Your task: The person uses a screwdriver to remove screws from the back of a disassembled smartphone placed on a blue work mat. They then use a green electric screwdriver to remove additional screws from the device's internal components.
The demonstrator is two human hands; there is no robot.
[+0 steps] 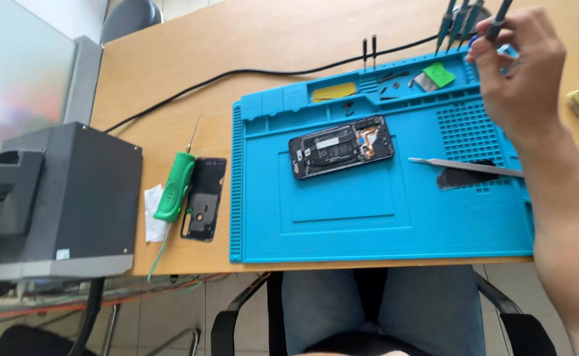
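My right hand [521,72] is raised over the far right corner of a blue repair mat [329,217], its fingers closed on the dark handle of a screwdriver [498,23] standing among several others in a holder. An opened phone [341,146] with its insides showing lies face down in the middle of the mat. Metal tweezers [464,167] rest on the mat to the right, over a dark flat part [464,178]. My left hand is out of view.
A phone back cover [205,198] and a green-handled tool [175,186] lie left of the mat, by a white scrap. A grey machine [72,198] stands at the table's left edge. A black cable [237,74] crosses the wooden table. Small parts sit in the mat's trays.
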